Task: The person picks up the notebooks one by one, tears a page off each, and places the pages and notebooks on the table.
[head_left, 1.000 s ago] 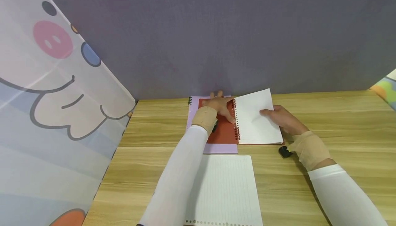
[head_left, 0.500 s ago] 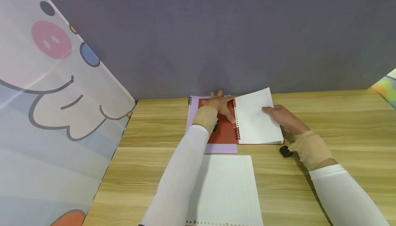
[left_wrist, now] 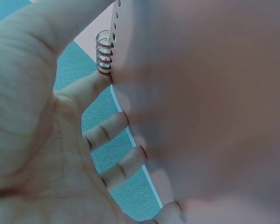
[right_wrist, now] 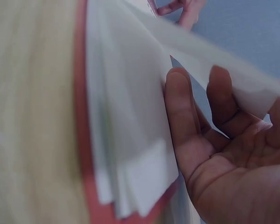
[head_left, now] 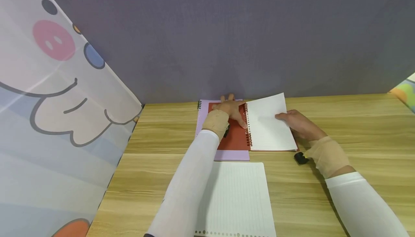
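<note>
A spiral notebook with a red cover (head_left: 234, 141) lies spread out, its white page (head_left: 264, 129) on the right of the rings. My left hand (head_left: 230, 109) rests on the red cover with fingers spread, its thumb beside the rings; in the left wrist view its fingertips touch the cover's edge near the spiral rings (left_wrist: 103, 58). At the page's right edge my right hand (head_left: 299, 124) pinches a white sheet. The right wrist view has this sheet (right_wrist: 196, 44) raised and bent, apart from the pages (right_wrist: 130, 140) below it.
Beneath the red cover lies a lilac notebook (head_left: 231, 155) with dark rings at its upper left. A lined sheet (head_left: 238, 197) with punched holes along its near edge lies in front on the wooden table (head_left: 155, 165). A grey panel (head_left: 243, 39) stands behind.
My right hand has shifted slightly to the right along the page, its thumb nearer the page's edge. The left hand stays on the red cover.
</note>
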`<action>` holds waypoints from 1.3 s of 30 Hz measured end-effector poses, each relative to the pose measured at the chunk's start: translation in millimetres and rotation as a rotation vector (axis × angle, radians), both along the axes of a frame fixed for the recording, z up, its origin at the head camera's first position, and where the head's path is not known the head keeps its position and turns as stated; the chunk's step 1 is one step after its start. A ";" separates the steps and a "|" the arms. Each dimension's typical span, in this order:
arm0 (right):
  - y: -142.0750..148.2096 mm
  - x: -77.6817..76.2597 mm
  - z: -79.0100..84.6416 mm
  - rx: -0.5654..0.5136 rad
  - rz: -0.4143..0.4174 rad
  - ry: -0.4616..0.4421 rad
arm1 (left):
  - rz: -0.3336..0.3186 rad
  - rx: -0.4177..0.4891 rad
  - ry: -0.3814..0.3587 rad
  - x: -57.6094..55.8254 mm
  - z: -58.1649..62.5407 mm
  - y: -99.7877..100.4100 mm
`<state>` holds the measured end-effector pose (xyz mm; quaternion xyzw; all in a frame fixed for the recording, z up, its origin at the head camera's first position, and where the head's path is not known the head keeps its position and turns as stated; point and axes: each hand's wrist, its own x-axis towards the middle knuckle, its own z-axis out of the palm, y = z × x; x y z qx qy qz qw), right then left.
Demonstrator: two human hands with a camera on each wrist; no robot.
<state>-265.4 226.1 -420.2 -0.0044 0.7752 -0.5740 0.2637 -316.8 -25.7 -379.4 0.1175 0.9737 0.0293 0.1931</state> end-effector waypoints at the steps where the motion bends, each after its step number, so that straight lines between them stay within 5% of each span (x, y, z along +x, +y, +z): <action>1: 0.3 -0.2 -0.8 -0.012 -0.004 -0.004 | -0.001 -0.005 -0.002 0.1 0.1 0.2; 39: 10.2 1.5 -5.0 -0.184 0.105 -0.005 | -0.018 0.007 0.003 2.4 -0.6 -0.3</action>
